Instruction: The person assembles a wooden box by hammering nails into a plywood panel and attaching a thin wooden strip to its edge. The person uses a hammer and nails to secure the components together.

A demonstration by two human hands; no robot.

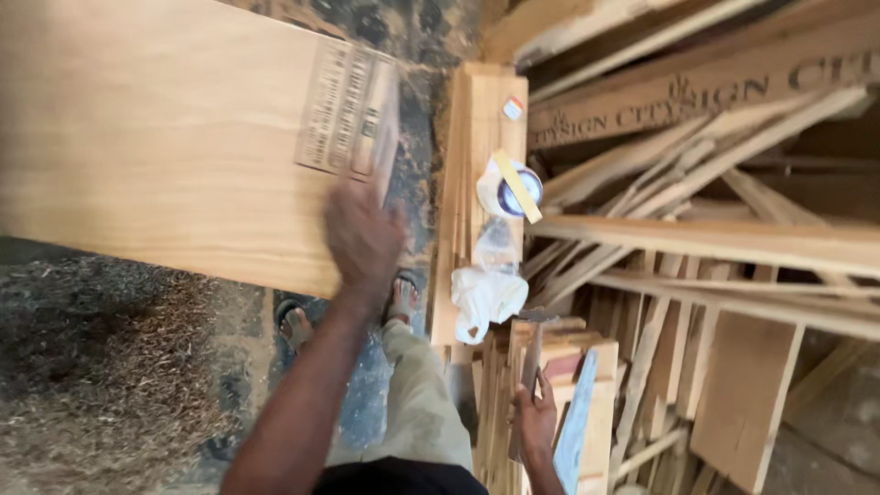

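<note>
Left hand [362,234] presses flat, fingers spread, against a large plywood sheet [174,137]; right hand [534,417] closes its grip on a thin wood strip [530,359] among stacked offcuts.

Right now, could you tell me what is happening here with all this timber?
A person stands on a floor strewn with sawdust. Their left hand is laid against the near edge of a large plywood sheet; it is blurred. Their right hand grips a thin wooden strip standing in a stack of offcuts. A white plastic bag lies on stacked boards beside them.
</note>
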